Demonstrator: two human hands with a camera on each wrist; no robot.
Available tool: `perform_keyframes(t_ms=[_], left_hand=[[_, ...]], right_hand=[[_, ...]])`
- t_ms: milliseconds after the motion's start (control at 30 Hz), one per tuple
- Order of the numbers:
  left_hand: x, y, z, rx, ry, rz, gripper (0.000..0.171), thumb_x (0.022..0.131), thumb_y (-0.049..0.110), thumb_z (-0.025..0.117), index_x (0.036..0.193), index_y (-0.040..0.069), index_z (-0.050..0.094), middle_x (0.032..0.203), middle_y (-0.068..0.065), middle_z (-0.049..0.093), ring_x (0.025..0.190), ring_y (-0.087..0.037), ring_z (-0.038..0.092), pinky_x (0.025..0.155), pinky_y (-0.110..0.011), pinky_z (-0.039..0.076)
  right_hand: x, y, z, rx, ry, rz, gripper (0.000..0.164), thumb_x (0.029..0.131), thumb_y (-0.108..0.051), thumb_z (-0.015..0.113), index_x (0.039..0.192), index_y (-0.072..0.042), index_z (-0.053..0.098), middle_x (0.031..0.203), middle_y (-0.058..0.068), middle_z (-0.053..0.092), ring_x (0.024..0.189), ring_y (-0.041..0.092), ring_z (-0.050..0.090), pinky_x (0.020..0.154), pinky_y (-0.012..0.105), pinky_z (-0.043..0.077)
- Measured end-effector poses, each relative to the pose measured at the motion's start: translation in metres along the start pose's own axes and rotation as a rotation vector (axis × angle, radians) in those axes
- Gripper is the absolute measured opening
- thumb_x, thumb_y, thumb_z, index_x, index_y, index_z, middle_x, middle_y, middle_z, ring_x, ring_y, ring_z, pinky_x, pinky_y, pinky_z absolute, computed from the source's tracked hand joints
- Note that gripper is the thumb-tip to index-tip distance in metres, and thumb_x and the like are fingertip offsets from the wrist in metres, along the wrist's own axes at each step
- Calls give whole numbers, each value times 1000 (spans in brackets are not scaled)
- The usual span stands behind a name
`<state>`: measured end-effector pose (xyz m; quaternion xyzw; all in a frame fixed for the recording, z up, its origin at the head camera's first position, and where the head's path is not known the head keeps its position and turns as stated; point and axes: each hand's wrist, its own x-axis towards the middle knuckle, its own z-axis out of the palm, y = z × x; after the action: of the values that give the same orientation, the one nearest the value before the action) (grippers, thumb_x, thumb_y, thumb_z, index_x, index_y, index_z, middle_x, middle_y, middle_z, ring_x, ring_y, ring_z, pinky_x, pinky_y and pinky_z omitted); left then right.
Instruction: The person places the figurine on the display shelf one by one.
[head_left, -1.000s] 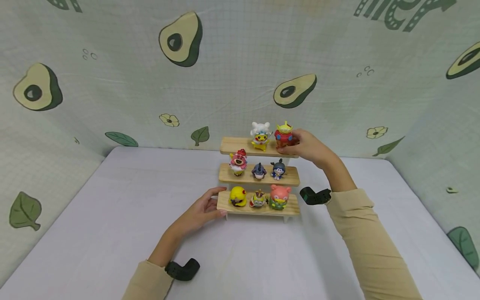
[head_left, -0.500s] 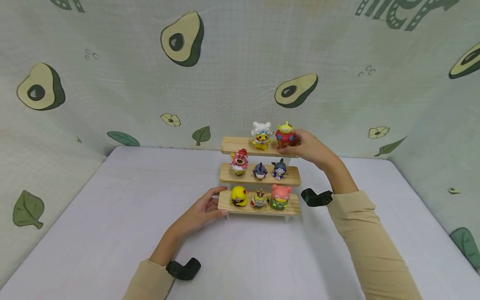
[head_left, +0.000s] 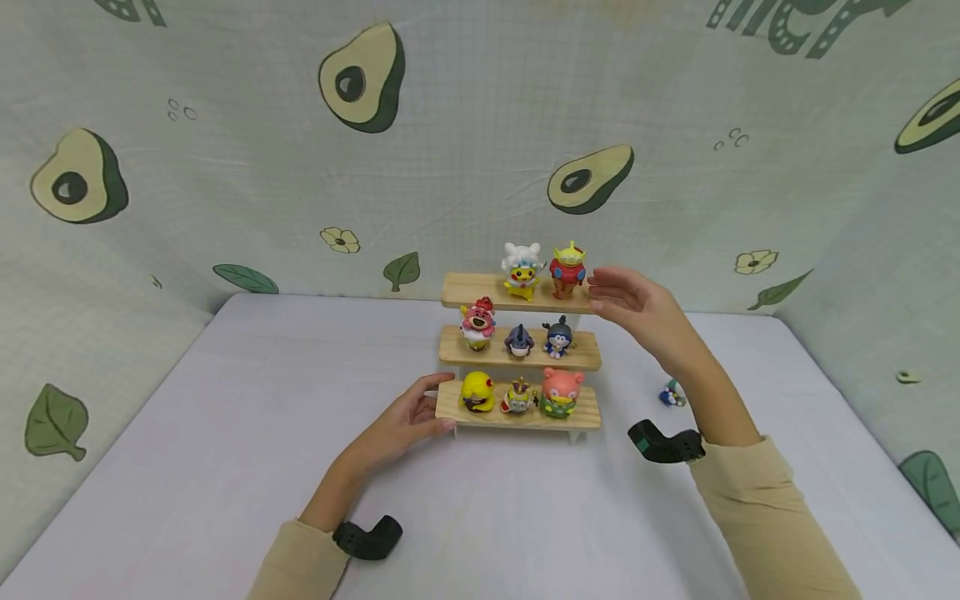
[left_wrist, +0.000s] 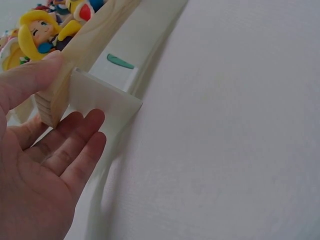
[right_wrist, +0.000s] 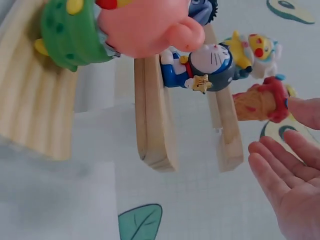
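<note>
A three-tier wooden display shelf (head_left: 468,292) stands near the back wall. My left hand (head_left: 408,417) grips the left end of its bottom board (left_wrist: 59,97), thumb on top and a finger beneath. My right hand (head_left: 648,317), fingers apart and holding nothing, is just right of the top board. Close to it stands a three-eyed alien figurine (head_left: 567,273) in red on an ice-cream cone base (right_wrist: 255,102). A yellow figurine in a white hood (head_left: 521,273) is left of the alien. Below are a pink bear figurine (head_left: 477,323), a donkey figurine (head_left: 519,342) and a dark-haired figurine (head_left: 557,337).
The bottom board bears a yellow-haired figurine (head_left: 477,392), a crowned figurine (head_left: 517,397) and a pink-headed figurine (head_left: 561,392). A small blue-and-white figurine (head_left: 672,393) lies on the white tablecloth (head_left: 225,467), beside my right forearm. A patterned cloth wall (head_left: 465,167) rises behind.
My right hand has let go of the alien figurine and drawn back to the right; the alien stays standing. The small figurine by the right forearm has come into view. My left hand keeps its place.
</note>
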<state>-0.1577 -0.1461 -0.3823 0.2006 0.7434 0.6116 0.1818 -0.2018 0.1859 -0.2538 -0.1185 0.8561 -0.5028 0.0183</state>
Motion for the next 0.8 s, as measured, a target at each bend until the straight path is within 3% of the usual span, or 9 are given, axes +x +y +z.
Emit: perform_keyframes(t_ms=[233, 467, 567, 700, 800], left_hand=[[0, 0, 0, -9, -4, 0, 67, 88, 21, 65, 143, 14, 27, 125, -18, 48, 108, -23, 56, 89, -19, 46], [0, 0, 0, -14, 0, -13, 67, 87, 21, 66, 143, 14, 28, 127, -18, 47, 110, -24, 55, 90, -19, 46], [0, 0, 0, -13, 2, -15, 68, 87, 20, 66, 143, 14, 28, 129, -18, 46, 111, -25, 55, 90, -18, 45], [0, 0, 0, -16, 2, -15, 68, 87, 19, 66, 143, 13, 28, 129, -18, 46, 111, -25, 55, 90, -18, 45], [-1, 0, 0, -17, 0, -14, 68, 87, 20, 66, 143, 13, 27, 127, -19, 48, 110, -25, 55, 90, -19, 46]], right_hand=[[-30, 16, -14, -116, 87, 15, 52, 93, -36, 54, 138, -11, 42, 136, 10, 47, 120, 25, 49, 87, 14, 46], [-49, 44, -30, -141, 174, 87, 51, 93, -39, 54, 136, -12, 45, 132, 4, 49, 105, -4, 49, 79, 5, 41], [-54, 57, -36, -151, 185, 101, 53, 93, -38, 55, 136, -9, 44, 126, -6, 51, 100, -11, 47, 78, 5, 40], [-58, 76, -44, -134, 181, 155, 53, 92, -37, 55, 136, -10, 43, 119, -18, 49, 100, -11, 45, 88, 25, 42], [-57, 107, -50, -117, 185, 215, 57, 91, -42, 56, 139, -14, 41, 127, -10, 50, 108, -3, 45, 93, 49, 38]])
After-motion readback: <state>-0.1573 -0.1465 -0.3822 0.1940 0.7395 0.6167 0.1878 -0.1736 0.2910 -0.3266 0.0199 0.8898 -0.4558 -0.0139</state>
